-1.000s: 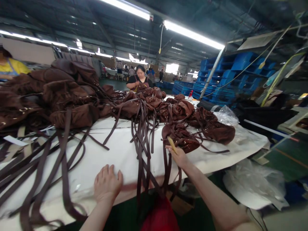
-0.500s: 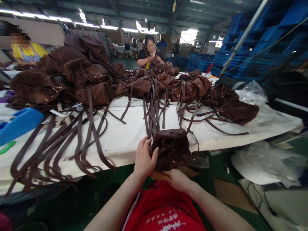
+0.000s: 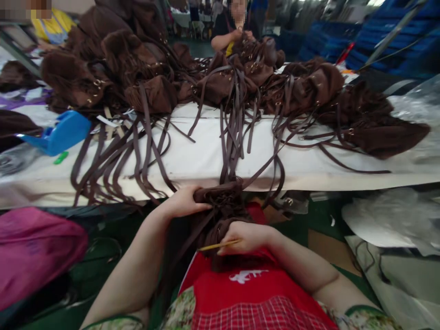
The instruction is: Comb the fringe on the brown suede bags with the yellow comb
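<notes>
BODY | I log a red apron (image 3: 237, 293) with white printed mark (image 3: 248, 276) | red-and-white checked panel (image 3: 261, 317) adjoining it | short floral sleeves (image 3: 371, 321), green-edged, both arms | forearms bare

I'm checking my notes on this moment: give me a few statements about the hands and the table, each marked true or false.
1. The left hand grips the bag. True.
2. The right hand holds scissors. False: it holds a thin yellow tool.
3. The bag lies mid-table. False: it is off the near edge of the table.
4. A blue plastic thing lies on the table. True.
5. The straps are white. False: they are brown.
</notes>
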{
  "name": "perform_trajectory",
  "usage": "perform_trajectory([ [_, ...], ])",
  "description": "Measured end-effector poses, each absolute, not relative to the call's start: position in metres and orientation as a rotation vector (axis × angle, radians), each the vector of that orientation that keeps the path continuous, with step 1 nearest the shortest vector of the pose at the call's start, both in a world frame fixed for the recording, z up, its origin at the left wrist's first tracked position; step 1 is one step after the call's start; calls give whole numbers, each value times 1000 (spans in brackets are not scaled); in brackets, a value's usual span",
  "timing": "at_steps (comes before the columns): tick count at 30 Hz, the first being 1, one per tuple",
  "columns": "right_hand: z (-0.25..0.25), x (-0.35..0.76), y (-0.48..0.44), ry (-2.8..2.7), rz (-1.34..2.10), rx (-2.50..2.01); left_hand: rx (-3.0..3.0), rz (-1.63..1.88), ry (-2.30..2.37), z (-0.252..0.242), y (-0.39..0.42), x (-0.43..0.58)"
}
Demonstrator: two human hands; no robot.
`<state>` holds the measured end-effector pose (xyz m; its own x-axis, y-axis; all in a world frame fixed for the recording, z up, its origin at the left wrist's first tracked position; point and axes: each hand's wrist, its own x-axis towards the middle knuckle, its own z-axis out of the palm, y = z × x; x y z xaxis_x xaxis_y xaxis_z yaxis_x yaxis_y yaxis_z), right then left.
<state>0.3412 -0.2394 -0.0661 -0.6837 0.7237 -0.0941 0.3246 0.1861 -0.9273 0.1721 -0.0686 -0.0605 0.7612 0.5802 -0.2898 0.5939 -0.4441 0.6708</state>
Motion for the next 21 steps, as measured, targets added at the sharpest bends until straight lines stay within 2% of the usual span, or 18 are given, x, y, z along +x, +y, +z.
perform_trajectory([
  [2, -76, 319, -228, -2151, 1600, -775, 2025, -72, 1025, -79, -73, 121],
  [5, -92, 291, -218, -2170, 1602, -665, 1707, 33, 1243, -114, -100, 41],
  [9, -126, 274, -209, -2067, 1708, -860, 1226, 321, 1512, -151, -157, -29],
  [13, -175, 259, -206, -1754, 1870, -1109, 944, 711, 1528, -174, -196, -40],
  [17, -204, 258, -203, -1585, 1941, -1220, 980, 817, 1543, -176, -196, -37],
  [21, -191, 274, -188, -1634, 1722, -1409, 1346, 770, 1646, -143, -175, -40],
])
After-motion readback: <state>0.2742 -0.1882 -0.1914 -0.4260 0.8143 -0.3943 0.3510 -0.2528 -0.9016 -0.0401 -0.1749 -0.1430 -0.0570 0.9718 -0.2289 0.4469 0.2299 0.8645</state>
